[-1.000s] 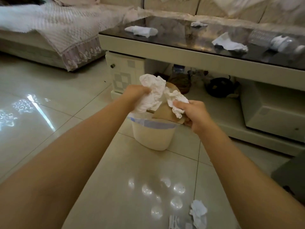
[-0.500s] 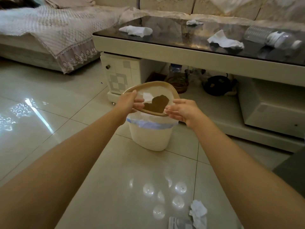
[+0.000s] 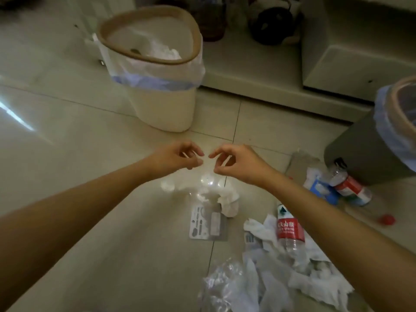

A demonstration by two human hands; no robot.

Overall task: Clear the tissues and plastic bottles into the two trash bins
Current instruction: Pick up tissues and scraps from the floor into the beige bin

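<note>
Bare and holding nothing: left hand (image 3: 177, 157) and right hand (image 3: 238, 163), side by side low over the floor, fingers softly curled, fingertips almost meeting but not touching.

Just under them, one scrunched white tissue (image 3: 228, 203), soft and lumpy, on the shiny tile floor (image 3: 67, 154). Beside it a flat grey card (image 3: 207, 224), stiff and thin.

Further toward the right arm, a clear plastic bottle with a red label (image 3: 289, 230), lying on its side on top of a big heap of crumpled tissues (image 3: 304, 273). Next to that heap, some crinkly see-through plastic (image 3: 222, 287). Hard to tell what it is.

Off to the right, a second red-label bottle (image 3: 347, 188), squashed-looking, lying right against the foot of the grey bin (image 3: 360, 158). Beside it a blue and white packet (image 3: 319, 186), and a little red cap (image 3: 386, 219) alone on the tiles.

Up ahead, the cream bin (image 3: 162, 109) — smooth sides, brown rim, thin white bag with a blue band folded over the edge. Inside it, white tissue (image 3: 165, 52) already lying low down. Grey bin lined too, but too little of its inside in view to say what it holds.

So, probably only just started: some tissue binned, but both bottles and most of the tissues not yet picked up. Plenty left to do.
</note>
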